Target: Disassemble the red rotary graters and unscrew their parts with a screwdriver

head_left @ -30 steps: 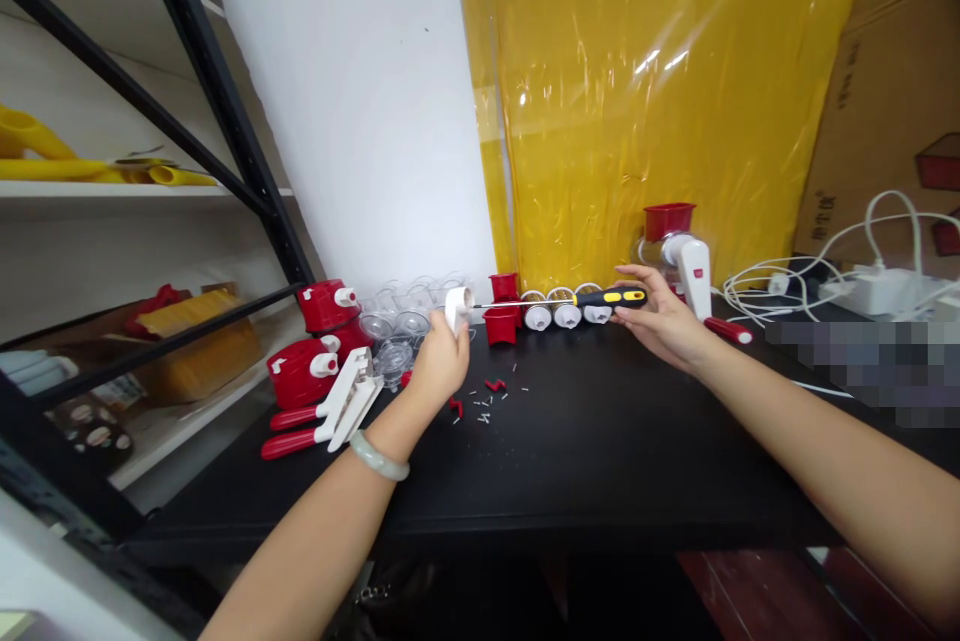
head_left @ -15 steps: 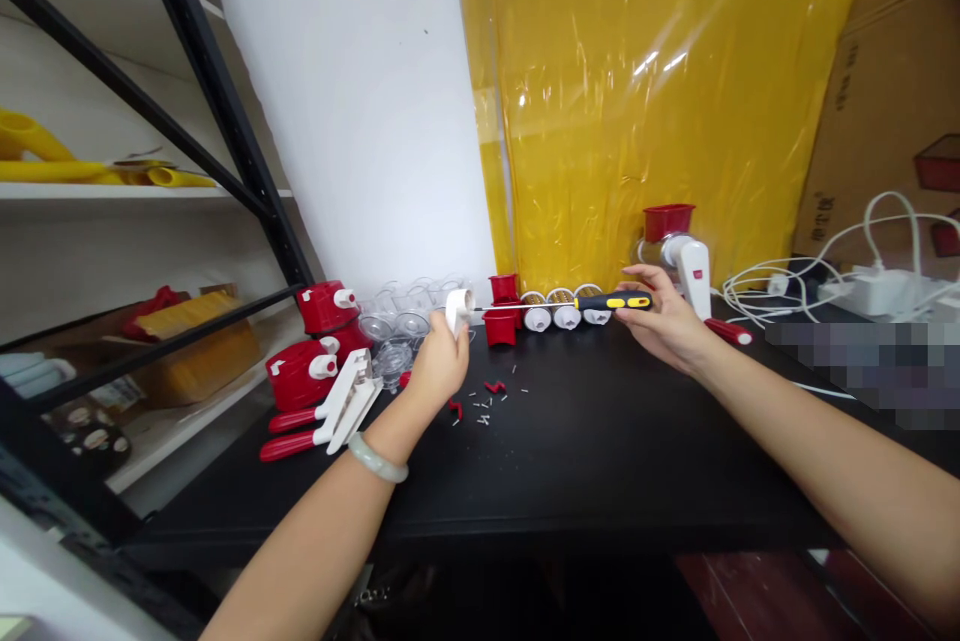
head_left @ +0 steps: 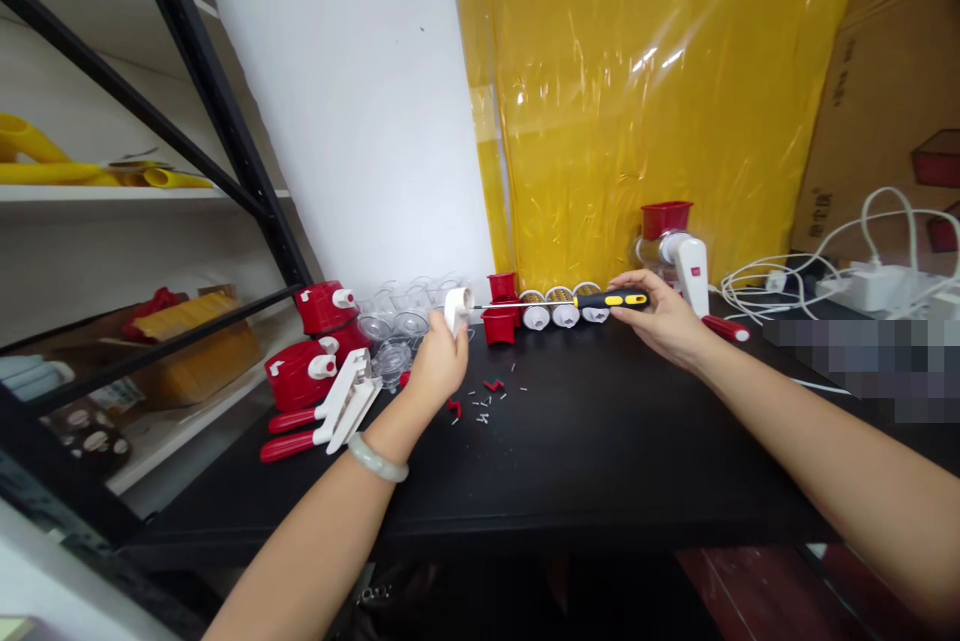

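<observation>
In my left hand (head_left: 441,358) I grip a white plastic piece (head_left: 455,309) with a round, hollow end turned to the right. My right hand (head_left: 660,319) holds the rear of a screwdriver (head_left: 611,300) with a black and yellow handle, thumb below and fingers above. Its long thin shaft runs level to the left, and the tip is at the mouth of the white piece; how far inside it reaches is hidden. Below, small screws (head_left: 484,405) and little red parts (head_left: 493,385) lie scattered on the black table (head_left: 585,461).
White-and-red crank handles (head_left: 341,411) and red housings (head_left: 300,373) are at the left, beside clear plastic cups (head_left: 394,361). Red hoppers (head_left: 499,325) and white grater drums (head_left: 564,311) line the back. An assembled grater (head_left: 691,271) and white cables (head_left: 757,286) stand right.
My right hand's fingers have come down closer around the screwdriver handle. The white piece stays in my left hand, and the view has shifted slightly.
</observation>
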Tool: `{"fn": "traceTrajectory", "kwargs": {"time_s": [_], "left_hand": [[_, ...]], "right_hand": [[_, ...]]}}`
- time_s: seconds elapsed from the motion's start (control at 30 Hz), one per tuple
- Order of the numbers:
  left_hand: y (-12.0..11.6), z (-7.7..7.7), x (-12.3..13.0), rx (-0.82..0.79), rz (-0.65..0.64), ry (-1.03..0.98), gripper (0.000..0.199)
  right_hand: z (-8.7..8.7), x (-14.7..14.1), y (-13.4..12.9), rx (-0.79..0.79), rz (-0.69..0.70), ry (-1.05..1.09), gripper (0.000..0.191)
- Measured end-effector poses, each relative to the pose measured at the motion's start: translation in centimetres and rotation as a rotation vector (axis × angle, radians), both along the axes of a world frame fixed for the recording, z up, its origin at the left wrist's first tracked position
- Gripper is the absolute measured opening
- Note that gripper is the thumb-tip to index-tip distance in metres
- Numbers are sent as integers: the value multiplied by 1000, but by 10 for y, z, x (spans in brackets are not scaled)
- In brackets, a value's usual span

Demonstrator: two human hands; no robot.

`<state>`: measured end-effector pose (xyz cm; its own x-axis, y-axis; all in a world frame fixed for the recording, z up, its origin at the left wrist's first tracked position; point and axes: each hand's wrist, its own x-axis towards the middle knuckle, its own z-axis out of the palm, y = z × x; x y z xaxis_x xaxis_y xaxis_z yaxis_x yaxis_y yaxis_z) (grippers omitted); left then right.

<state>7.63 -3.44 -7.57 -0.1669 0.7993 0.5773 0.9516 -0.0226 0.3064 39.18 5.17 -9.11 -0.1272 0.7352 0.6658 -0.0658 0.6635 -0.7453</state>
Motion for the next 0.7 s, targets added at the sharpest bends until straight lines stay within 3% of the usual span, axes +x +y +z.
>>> {"fn": "traceTrajectory", "kwargs": {"time_s": [0.17, 0.27, 0.33, 0.4, 0.47, 0.53, 0.7], "left_hand": [[-1, 1, 0, -4, 13, 0, 25], [-1, 2, 0, -7, 4, -14, 25], [-2, 3, 1, -2, 4, -19, 25], [-2, 4, 1, 3, 5, -18, 24], [-3, 4, 2, 11, -6, -19, 24], [-3, 3, 3, 15, -15, -25, 24], [-3, 3, 4, 3, -4, -26, 25]], "right_hand": [[3, -1, -8, -192, -3, -204, 43], [3, -1, -9, -113, -88, -264, 41], [3, -1, -8, -24, -82, -170, 34], [3, -2, -7, -5, -14, -32, 43], [4, -4, -8, -58, 66, 65, 51], [4, -5, -9, -150, 104, 85, 46], [3, -6, -12, -324, 36, -163, 46]]}}
